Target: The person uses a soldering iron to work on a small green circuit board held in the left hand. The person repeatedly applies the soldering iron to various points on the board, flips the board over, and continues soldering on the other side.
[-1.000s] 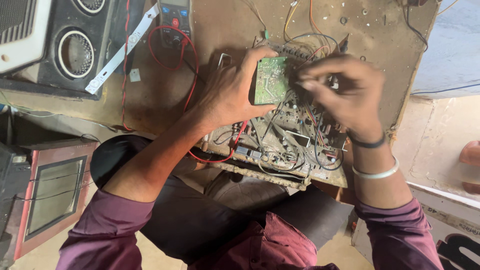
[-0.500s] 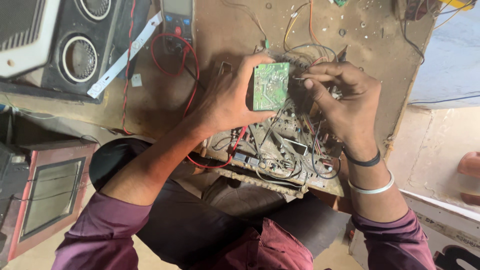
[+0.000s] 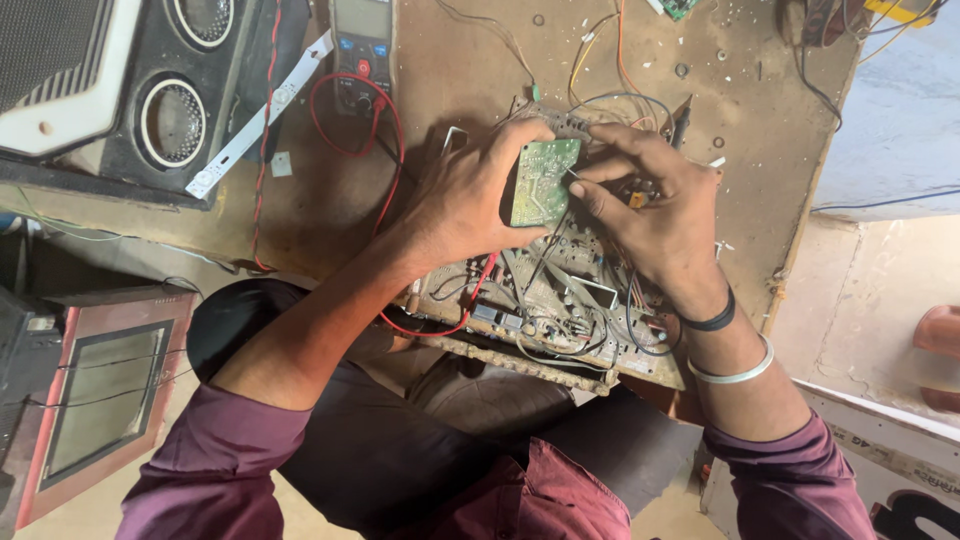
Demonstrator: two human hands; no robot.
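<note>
My left hand [image 3: 465,200] grips a small green circuit board [image 3: 542,182], holding it upright above a large wired chassis board [image 3: 560,300] that lies on the worn brown workbench [image 3: 450,60]. My right hand [image 3: 655,205] is beside the green board on its right, fingers pinched on a thin tool or probe whose tip touches the board's edge. Part of that tool is hidden by my fingers. Red and grey wires run under both hands.
A multimeter [image 3: 362,45] with red leads lies at the back of the bench. A black speaker box [image 3: 170,110] stands at the left with a white strip [image 3: 260,115] beside it. A red-framed panel [image 3: 95,400] leans at lower left. The bench's right edge [image 3: 800,220] drops to the floor.
The view has shifted slightly. My right hand's fingers have closed in towards the green board's right edge; my left hand keeps hold of the board.
</note>
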